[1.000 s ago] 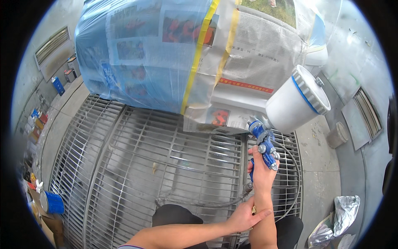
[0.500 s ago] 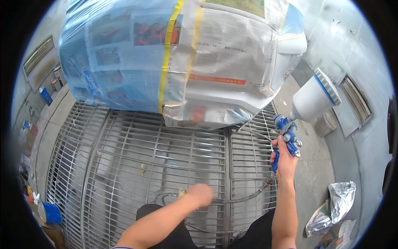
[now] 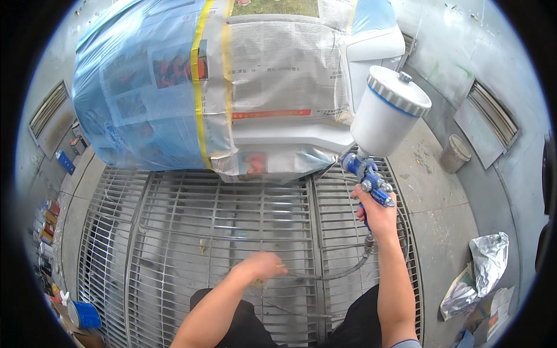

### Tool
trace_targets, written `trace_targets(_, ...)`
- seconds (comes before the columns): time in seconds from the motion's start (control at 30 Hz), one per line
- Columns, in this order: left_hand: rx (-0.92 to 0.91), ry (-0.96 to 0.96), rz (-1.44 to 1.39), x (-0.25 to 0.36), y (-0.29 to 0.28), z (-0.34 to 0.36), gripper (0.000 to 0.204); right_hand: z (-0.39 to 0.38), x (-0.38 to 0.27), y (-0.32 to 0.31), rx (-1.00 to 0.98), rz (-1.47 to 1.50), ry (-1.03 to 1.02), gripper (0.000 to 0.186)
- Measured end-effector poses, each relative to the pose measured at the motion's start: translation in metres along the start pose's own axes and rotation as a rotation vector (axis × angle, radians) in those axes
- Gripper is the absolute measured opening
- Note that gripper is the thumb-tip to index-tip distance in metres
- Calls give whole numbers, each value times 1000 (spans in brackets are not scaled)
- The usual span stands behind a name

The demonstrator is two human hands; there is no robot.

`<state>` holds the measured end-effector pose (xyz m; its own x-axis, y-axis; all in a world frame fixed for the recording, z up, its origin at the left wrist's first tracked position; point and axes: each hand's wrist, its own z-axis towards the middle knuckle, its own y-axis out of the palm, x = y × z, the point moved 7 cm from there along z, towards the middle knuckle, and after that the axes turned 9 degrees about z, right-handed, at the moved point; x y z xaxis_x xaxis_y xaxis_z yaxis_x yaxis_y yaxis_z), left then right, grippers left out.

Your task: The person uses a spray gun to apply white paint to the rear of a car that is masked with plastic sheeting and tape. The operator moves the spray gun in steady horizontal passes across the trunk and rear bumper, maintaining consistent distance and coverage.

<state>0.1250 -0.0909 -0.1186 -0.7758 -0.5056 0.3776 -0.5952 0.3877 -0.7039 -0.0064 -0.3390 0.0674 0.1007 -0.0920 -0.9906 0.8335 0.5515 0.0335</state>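
In my right hand (image 3: 377, 217) is a blue spray gun (image 3: 368, 180), its handle wrapped by my fingers. A white paint cup (image 3: 386, 113) with a ridged grey lid stands tilted on top of it. From the handle's foot a grey air hose (image 3: 342, 274) curves left toward my left hand (image 3: 264, 265). That hand is closed low over the floor grating; the hose meets its fingertips, and a small yellowish bit shows beneath, too blurred to name. Ahead is a large white part (image 3: 284, 135), mostly wrapped in newspaper (image 3: 284, 69) and blue film (image 3: 116, 87), with yellow tape (image 3: 198, 81).
Metal floor grating (image 3: 214, 223) spreads under my legs. Crumpled silver foil (image 3: 489, 261) and paper lie at right, with a dusty bucket (image 3: 455, 153) farther back by the wall. A blue can (image 3: 87, 315) and several small containers line the left side.
The spray gun in my right hand has moved left, nearer the wrapped part, and its cup stands more upright. My left hand has shifted slightly left. The view has turned a little right.
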Motion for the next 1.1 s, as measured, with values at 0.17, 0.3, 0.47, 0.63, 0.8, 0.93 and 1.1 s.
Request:
trace_targets(0.17,-222,-28,-40,-5,16,-4,46,5,-2,5,-77,134,33,24)
trace_targets(0.3,-239,-57,-87,-9,19,-5,46,15,9,-11,46,226,25,23)
trace_targets(0.47,-178,-66,-59,-7,15,4,47,35,31,-46,219,164,28,24)
trace_targets(0.63,-122,-136,-56,-1,8,13,48,53,52,-69,316,133,8,24)
trace_targets(0.8,-109,-125,-77,10,3,6,48,57,51,-54,194,196,17,26)
trace_targets(0.93,14,-132,-29,14,-5,13,48,71,60,-73,391,-18,-80,30)
trace_targets(1.1,83,-104,-42,14,-6,19,49,84,72,-82,465,13,-153,30)
